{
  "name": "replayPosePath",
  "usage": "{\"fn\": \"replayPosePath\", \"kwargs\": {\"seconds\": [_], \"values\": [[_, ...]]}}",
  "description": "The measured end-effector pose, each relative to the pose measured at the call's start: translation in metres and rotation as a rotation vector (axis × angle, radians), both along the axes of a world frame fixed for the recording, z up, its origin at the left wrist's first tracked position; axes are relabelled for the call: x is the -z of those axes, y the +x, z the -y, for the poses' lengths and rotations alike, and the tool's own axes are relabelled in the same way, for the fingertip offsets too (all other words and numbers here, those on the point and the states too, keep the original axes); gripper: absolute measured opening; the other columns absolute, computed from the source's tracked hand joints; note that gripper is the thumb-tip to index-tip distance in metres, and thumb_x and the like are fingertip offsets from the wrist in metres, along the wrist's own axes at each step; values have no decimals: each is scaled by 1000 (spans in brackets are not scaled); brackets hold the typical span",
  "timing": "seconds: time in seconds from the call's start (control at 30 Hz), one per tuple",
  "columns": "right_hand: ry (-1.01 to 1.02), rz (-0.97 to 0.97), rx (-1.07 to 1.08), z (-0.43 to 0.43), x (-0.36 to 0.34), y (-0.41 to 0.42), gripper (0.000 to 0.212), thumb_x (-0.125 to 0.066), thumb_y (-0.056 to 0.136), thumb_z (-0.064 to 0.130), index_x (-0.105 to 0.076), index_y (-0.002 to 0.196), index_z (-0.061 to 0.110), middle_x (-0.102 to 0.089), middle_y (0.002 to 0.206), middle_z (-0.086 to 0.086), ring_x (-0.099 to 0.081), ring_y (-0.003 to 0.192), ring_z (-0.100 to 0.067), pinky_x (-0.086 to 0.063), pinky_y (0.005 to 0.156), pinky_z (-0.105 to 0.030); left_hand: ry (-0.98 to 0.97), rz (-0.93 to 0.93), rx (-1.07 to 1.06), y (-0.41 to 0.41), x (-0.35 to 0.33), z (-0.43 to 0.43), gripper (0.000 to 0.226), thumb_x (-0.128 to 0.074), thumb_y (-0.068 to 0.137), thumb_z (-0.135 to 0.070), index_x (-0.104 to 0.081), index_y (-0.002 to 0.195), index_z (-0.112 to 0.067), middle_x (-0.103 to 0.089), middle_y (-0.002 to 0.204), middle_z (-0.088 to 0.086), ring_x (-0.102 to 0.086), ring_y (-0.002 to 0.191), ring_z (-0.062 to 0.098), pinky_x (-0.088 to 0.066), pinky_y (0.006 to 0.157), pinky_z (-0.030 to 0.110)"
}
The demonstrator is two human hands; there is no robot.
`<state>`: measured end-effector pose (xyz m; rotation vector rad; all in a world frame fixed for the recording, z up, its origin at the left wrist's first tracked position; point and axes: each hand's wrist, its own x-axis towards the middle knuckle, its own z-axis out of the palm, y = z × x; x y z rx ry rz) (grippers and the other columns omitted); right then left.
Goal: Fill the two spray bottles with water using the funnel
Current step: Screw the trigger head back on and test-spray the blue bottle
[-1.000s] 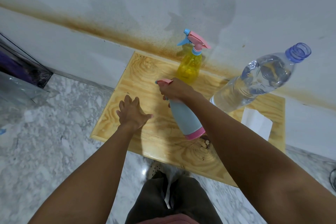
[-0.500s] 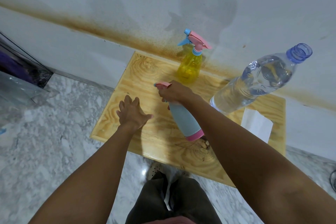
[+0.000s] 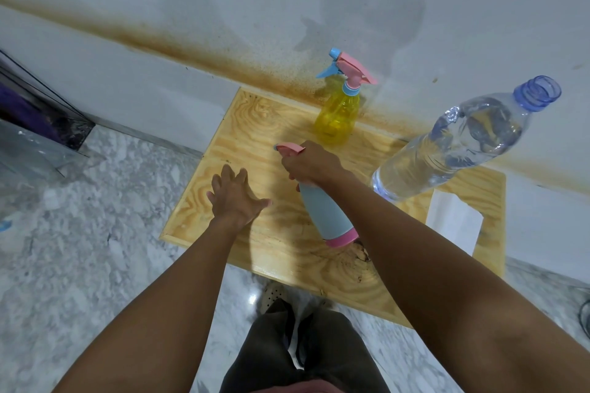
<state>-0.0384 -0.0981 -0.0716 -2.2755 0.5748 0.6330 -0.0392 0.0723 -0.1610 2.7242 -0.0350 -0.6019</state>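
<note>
Right hand [image 3: 311, 166] grips the blue spray bottle [image 3: 324, 214] near its top; left hand [image 3: 234, 198] spread open, palm down.

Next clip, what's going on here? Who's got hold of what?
A person stands over a small wooden table. The right hand grips the top of the blue spray bottle, which stands on the table with its spray head on. The left hand is open, fingers spread, low over the wood beside it, holding nothing. The yellow spray bottle stands at the back by the wall, head on too. An uncapped water bottle stands to the right. No funnel is in view.
</note>
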Motion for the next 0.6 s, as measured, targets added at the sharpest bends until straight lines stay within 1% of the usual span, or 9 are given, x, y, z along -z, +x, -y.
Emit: {"fn": "replayPosePath", "kwargs": {"seconds": [0.1, 0.17, 0.23, 0.37, 0.47, 0.5, 0.6], "values": [[-24, -37, -54, -1, 1, 1, 52, -43, 82, 52, -61, 119, 20, -72, 109, -2, -71, 92, -29, -54, 95, -41, -10, -9, -11, 0, 1, 0, 94, -79, 70, -60, -38, 146, -23, -12, 161, 4, -13, 146, 33, -25, 114, 49], [-5, -33, -18, -2, 1, 1, 54, -44, 81, 53, -58, 122, 20, -72, 109, -3, -71, 93, -30, -54, 94, -41, -8, -12, -13, 1, 2, 0, 95, -79, 70, -60, -37, 147, -24, -12, 161, 4, -12, 146, 32, -25, 115, 49], [-5, -24, -3, -2, 3, 2, 54, -45, 80, 52, -58, 121, 20, -72, 108, -4, -71, 93, -30, -55, 94, -42, -5, -10, -15, 1, 2, 0, 95, -79, 69, -60, -38, 147, -24, -12, 161, 3, -13, 146, 32, -25, 115, 49], [-19, -39, -40, -2, 2, 5, 50, -45, 82, 51, -61, 116, 18, -73, 107, -2, -72, 91, -29, -54, 94, -41, -14, -8, -18, 1, 3, 0, 94, -79, 69, -59, -38, 146, -24, -11, 161, 4, -12, 147, 32, -25, 114, 49], [6, -48, 16, -3, 1, 3, 47, -49, 79, 47, -62, 114, 20, -74, 98, -2, -73, 84, -28, -57, 90, -41, 0, 0, -11, 1, 4, 0, 94, -79, 69, -60, -39, 146, -24, -12, 161, 4, -13, 146, 32, -27, 113, 49], [3, -41, 26, -3, 2, 3, 47, -49, 79, 49, -61, 114, 20, -74, 98, -1, -73, 83, -27, -57, 90, -40, 2, 2, -10, 1, 4, 0, 94, -79, 69, -60, -39, 146, -24, -13, 161, 4, -14, 145, 32, -27, 113, 49], [-25, -50, -24, -5, 3, 4, 54, -44, 81, 55, -59, 120, 21, -72, 109, 0, -72, 92, -29, -54, 95, -40, -1, -3, -11, 1, 3, 0, 94, -79, 69, -60, -38, 146, -24, -12, 161, 4, -14, 145, 32, -27, 113, 49]]}}
